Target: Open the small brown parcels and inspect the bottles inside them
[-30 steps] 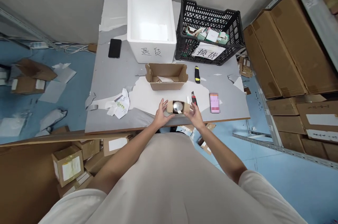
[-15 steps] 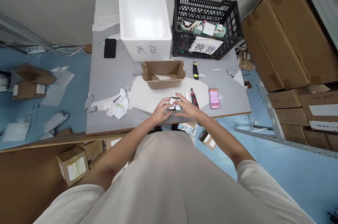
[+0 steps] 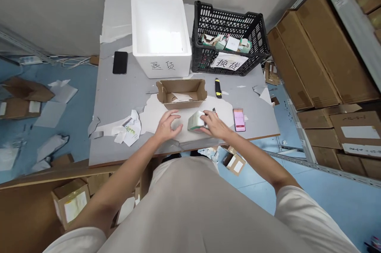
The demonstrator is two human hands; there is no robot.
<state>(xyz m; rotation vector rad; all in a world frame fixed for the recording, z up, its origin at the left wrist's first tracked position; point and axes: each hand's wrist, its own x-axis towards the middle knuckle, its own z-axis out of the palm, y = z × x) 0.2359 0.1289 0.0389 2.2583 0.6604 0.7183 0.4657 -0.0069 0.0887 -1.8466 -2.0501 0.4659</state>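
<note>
A small white and green carton (image 3: 195,122) is tilted on its side near the front of the table. My right hand (image 3: 214,124) grips its right end, fingers above and thumb below. Left of the carton, my left hand (image 3: 168,126) is held apart from it with the fingers spread and curved, holding nothing. Beyond both hands lies an open brown cardboard box (image 3: 181,104) with a white paper inside. A red and black utility knife (image 3: 214,112) is mostly hidden behind my right hand.
A white foam box (image 3: 169,66) and a black crate (image 3: 232,42) holding several small cartons stand at the back. A yellow and black cutter (image 3: 218,88), a lit phone (image 3: 239,120), a dark phone (image 3: 120,62) and crumpled paper (image 3: 131,129) lie around. Shelved cartons (image 3: 330,54) flank the right.
The small carton has turned from end-up between both hands onto its side. My left hand has let go and moved left, while my right hand keeps hold. The view has shifted slightly.
</note>
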